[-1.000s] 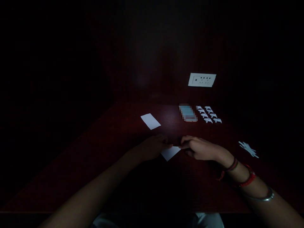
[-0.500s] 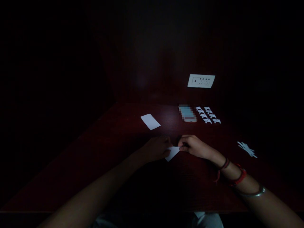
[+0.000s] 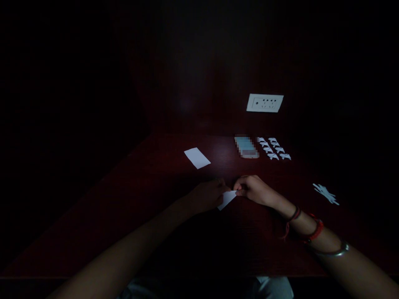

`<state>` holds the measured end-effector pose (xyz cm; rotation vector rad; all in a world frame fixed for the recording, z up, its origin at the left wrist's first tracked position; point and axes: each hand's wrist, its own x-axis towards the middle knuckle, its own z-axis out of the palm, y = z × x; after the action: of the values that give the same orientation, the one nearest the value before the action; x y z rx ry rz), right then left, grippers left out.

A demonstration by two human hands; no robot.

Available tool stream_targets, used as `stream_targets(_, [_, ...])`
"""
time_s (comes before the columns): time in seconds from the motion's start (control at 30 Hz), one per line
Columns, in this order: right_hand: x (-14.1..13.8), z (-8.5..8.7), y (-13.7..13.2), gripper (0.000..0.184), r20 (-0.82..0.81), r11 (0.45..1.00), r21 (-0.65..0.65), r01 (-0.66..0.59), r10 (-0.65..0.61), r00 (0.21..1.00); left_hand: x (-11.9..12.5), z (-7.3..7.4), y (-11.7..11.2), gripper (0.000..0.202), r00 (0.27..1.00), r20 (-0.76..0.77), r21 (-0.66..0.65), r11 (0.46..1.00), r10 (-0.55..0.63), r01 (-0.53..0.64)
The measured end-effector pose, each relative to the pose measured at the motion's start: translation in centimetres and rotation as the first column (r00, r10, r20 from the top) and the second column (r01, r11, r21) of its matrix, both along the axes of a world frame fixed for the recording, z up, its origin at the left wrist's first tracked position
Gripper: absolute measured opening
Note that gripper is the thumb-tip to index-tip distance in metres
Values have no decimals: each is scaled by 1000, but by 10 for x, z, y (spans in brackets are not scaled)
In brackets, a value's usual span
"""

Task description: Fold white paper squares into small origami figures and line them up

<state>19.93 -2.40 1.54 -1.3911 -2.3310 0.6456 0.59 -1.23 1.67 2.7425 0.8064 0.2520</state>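
Note:
The scene is very dark. A small white slip of paper (image 3: 227,199) lies on the dark red table (image 3: 156,216) between my two hands. My left hand (image 3: 207,195) is curled over the slip's left side, its fingertips pressing on the paper. From the right, my right hand (image 3: 252,190) pinches the slip's upper right corner with closed fingers. Threads and a metal bangle ring my right wrist (image 3: 311,234).
A second white paper slip (image 3: 197,158) lies farther back on the table. A phone (image 3: 246,147) sits beside two rows of several small folded paper pieces (image 3: 274,148). More folded pieces (image 3: 326,194) lie at the right. A white wall socket (image 3: 264,103) is behind.
The slip between my hands looks narrower now than one second ago, with its right part folded over. My right hand has drawn in leftward onto the paper's corner.

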Motion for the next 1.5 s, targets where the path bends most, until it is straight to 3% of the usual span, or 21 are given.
stream_targets(0.27, [-2,3,-4,20,57,991,114,-67,61,997,1,7,-2,36,1000,-12,20,999,-28,29])
stream_targets(0.6, [-8,19,-22,17,384,942,282,-183,64,921,1,8,-4,24,991,-124,159,987,39,-19])
stream_targets(0.73, [-6,16,-22,15,321,958,251,-136,50,946,4,3,-4,23,984,-166,201,979,70,-36])
stream_targets(0.93, [2,8,-13,11,48,995,94,-41,37,998,3,5,-4,28,990,-127,112,993,63,-48])
stream_targets(1.17, [-2,4,-10,8,-9,997,78,-9,9,1000,5,15,-6,26,995,-77,11,998,66,-65])
stream_targets(1.33, [-3,5,-12,13,92,983,170,-68,53,994,6,19,-7,22,996,-51,-82,993,80,-84])
stream_targets(1.5, [-4,9,-17,13,309,946,285,-152,59,949,7,10,-6,23,998,8,-114,991,65,-63])
